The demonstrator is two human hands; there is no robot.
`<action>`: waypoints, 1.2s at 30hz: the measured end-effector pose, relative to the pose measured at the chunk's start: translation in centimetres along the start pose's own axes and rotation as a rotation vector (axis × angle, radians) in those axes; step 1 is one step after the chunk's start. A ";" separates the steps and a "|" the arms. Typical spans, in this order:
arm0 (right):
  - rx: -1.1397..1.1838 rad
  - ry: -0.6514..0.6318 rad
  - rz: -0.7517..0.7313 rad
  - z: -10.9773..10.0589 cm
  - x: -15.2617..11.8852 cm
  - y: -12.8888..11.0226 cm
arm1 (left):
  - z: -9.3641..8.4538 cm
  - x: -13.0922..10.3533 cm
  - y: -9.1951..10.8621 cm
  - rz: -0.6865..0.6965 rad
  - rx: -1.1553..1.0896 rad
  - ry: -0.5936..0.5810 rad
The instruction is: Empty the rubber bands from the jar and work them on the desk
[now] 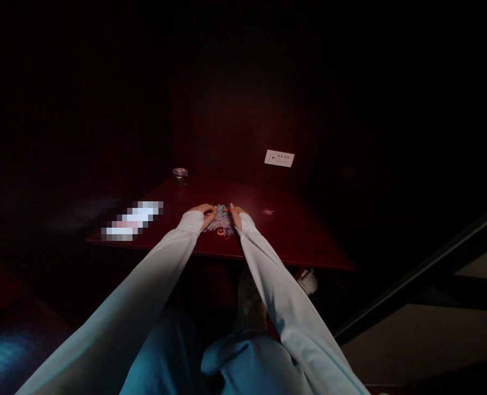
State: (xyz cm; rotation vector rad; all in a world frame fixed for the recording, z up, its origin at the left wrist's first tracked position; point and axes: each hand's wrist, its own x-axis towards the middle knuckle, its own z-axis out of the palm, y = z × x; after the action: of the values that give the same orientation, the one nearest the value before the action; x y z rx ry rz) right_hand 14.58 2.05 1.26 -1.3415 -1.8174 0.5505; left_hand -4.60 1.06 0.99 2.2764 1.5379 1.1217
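Observation:
A loose pile of small multicoloured bands (pixel 222 220) lies on the dark red table (pixel 293 241). Against the left side of the pile rests my left hand (pixel 204 212), its fingers bent over the edge of the bands. My right hand (pixel 236 214) touches the right side, fingers pointing away from me. Whether either hand pinches any bands is too small to tell. To the right of my right hand sits a separate little heap of pink bands (pixel 268 212).
A clear jar with a lid (pixel 180 174) stands at the back left. A blurred bright rectangle (pixel 132 221) lies on the table's left part. A white socket plate (pixel 279 158) is on the back panel. My legs and a shoe (pixel 250 302) are below the table edge.

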 end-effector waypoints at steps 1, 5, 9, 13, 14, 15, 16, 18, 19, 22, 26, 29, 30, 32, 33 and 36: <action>0.013 -0.038 -0.025 0.0 -0.2 -0.2 | 0.0 0.0 0.0 -0.008 0.012 -0.010; 0.086 -0.065 -0.062 -0.1 -0.8 -0.7 | 0.0 0.2 -0.2 -0.001 0.027 0.007; 0.217 -0.039 -0.059 0.2 -0.7 -0.5 | 0.2 0.2 -0.8 0.067 -0.004 0.042; 0.218 0.099 -0.054 0.4 0.1 0.2 | 0.3 0.1 -1.1 0.161 0.024 0.040; 0.176 0.135 -0.048 0.4 0.3 0.3 | 0.3 0.0 -1.1 0.178 0.039 0.025; 0.128 0.161 -0.039 0.3 0.5 0.4 | 0.3 -0.1 -1.1 0.187 0.055 0.007; 0.080 0.178 -0.025 0.2 0.5 0.5 | 0.2 -0.1 -1.2 0.189 0.068 -0.009; 0.003 0.189 0.012 -0.1 0.5 0.5 | 0.2 -0.2 -1.3 0.178 0.085 -0.026; -0.025 0.188 0.031 -0.3 0.5 0.6 | 0.2 -0.1 -1.4 0.171 0.087 -0.027; -0.083 0.190 0.091 -0.8 0.2 0.6 | 0.3 0.1 -2.0 0.166 0.067 -0.013; -0.134 0.187 0.151 -1.2 -0.1 0.6 | 0.6 0.5 -2.4 0.149 0.036 0.032; -0.148 0.168 0.121 -1.0 -0.3 0.7 | 0.8 0.7 -2.4 0.125 0.010 0.054; -0.147 0.158 0.101 -0.8 -0.3 0.7 | 0.8 0.7 -2.4 0.119 -0.001 0.053; -0.134 0.127 0.068 -0.5 -0.2 0.6 | 0.7 0.8 -2.4 0.108 -0.018 0.052; -0.126 0.101 0.060 -0.4 -0.2 0.5 | 0.7 0.8 -2.4 0.105 -0.019 0.055; -0.086 0.022 0.033 -0.2 -0.2 0.2 | 0.6 0.7 -2.3 0.112 0.010 0.087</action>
State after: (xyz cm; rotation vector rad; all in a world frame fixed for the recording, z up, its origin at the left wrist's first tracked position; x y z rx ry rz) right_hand 14.89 1.93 1.23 -1.4321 -1.8218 0.4773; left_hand -5.79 2.84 -0.27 2.3758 1.4652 1.2604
